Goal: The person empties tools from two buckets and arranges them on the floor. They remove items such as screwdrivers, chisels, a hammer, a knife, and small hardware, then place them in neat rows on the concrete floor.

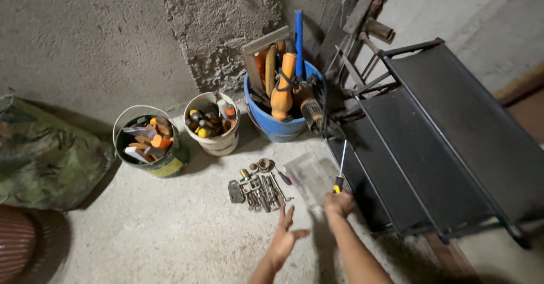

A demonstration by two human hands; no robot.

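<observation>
Screwdriver point(340, 170), yellow-and-black handled, stands shaft-up in my right hand point(339, 203), fingers wrapped round the grip, beside the black metal rack point(430, 148) on the concrete floor point(170, 233); my left hand point(283, 236) hovers spread above the pile of small metal tools point(260, 187). I judge the tip could catch the clear plastic bag point(309, 176) or scrape the rack's edge. Motion blurs the bag, and the blue bucket point(272, 126) hides much of its contents.
</observation>
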